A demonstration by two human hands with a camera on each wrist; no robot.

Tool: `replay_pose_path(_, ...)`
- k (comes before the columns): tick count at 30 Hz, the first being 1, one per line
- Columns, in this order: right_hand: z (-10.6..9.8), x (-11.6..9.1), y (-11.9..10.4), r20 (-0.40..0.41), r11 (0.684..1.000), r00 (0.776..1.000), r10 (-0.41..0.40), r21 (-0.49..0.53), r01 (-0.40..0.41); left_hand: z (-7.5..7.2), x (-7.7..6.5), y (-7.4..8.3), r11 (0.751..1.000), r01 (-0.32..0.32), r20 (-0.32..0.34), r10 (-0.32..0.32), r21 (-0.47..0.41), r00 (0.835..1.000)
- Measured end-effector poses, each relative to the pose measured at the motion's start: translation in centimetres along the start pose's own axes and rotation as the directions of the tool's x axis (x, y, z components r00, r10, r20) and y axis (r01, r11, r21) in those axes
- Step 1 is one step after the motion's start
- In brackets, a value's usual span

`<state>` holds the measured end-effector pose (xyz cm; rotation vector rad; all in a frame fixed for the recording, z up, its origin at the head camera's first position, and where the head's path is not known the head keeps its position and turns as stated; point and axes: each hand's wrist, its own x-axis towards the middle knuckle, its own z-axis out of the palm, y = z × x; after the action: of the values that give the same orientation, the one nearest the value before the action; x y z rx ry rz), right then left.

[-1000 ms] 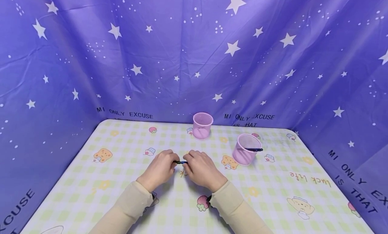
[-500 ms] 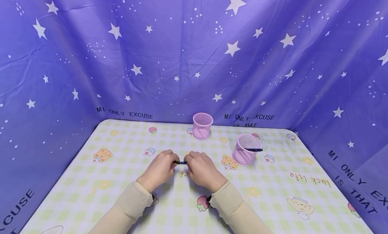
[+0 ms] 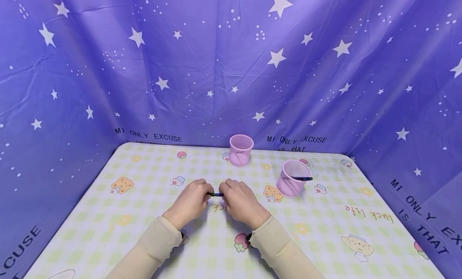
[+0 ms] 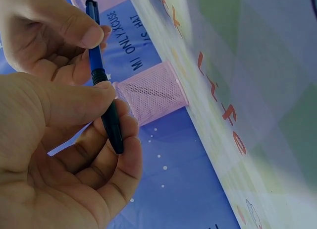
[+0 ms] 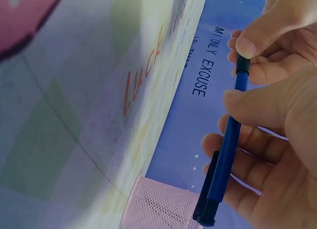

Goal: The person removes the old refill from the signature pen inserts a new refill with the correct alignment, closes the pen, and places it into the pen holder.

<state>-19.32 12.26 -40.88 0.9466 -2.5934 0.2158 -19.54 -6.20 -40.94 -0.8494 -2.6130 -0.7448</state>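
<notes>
My left hand (image 3: pixel 191 200) pinches the pen (image 3: pixel 216 194) near its dark tip, my right hand (image 3: pixel 241 202) its blue barrel; its long axis spans both grips, neither nearer. The nearer cup (image 3: pixel 286 186) stands outward of my right grip.

This is a small desk corner with cloth (image 3: pixel 213 62) for walls. The cloth hangs at the back and on both sides. It is purple-blue, with white stars (image 3: pixel 276 57) and black letters (image 3: pixel 168 137) on it. The tabletop (image 3: pixel 90 235) has green and white checks, with a printed strawberry (image 3: pixel 241 242) and a cupcake (image 3: pixel 177 181). A pink cup (image 3: pixel 286 186) holds a pen (image 3: pixel 302 178), like on a desk. I can't tell what building this is in.
</notes>
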Motion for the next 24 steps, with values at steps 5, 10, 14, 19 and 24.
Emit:
replay_pose_path(5,0.11,0.01,0.12,-0.007,1.0,1.0,-0.002,0.007,0.002,0.1,-0.02,-0.03,1.0,-0.005,-0.006,0.005,0.008,1.0)
replay_pose_path(10,0.19,-0.08,0.15,-0.019,1.0,1.0,0.002,0.003,-0.002,0.14,-0.02,-0.08,1.0,-0.01,-0.008,0.01,0.011,1.0)
replay_pose_path(14,0.21,-0.15,0.06,-0.026,1.0,1.0,0.009,0.0,-0.009,0.14,0.02,-0.12,1.0,-0.009,-0.007,0.009,0.011,1.0)
replay_pose_path(19,0.22,-0.15,-0.03,-0.03,1.0,1.0,0.008,0.002,-0.008,0.1,0.02,-0.16,1.0,-0.003,-0.004,0.003,0.006,1.0)
replay_pose_path(24,0.32,-0.1,0.05,-0.02,1.0,1.0,-0.006,-0.016,0.006,0.11,-0.01,-0.19,1.0,-0.002,-0.001,0.002,0.002,1.0)
